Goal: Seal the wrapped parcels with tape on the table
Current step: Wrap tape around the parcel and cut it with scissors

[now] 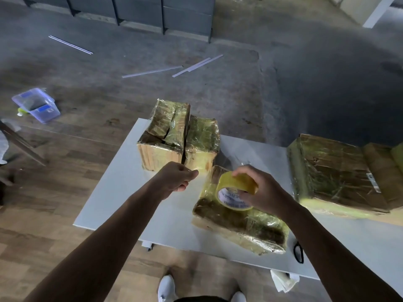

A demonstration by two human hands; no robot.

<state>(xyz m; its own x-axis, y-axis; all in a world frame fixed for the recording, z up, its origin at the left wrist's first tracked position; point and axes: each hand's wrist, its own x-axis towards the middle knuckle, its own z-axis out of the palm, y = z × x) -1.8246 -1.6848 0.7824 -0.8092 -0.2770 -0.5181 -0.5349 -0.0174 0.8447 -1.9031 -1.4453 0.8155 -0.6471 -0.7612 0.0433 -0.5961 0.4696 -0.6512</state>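
A white counter [122,192] stood over a floor of wood planks and grey concrete. The right hand [263,192] gripped a yellow tape roll [235,186], fingers curled over its rim and thumb at its core, over the nearest parcel [239,227]. The left hand [176,177], at nine o'clock from the roll, had its fingers curled and its thumb and forefinger pinched together; what they held could not be told. At twelve o'clock a tall parcel [162,138] and a smaller parcel [202,140] stood touching. A large parcel [333,173] lay at three o'clock, and black scissors [298,251] at five.
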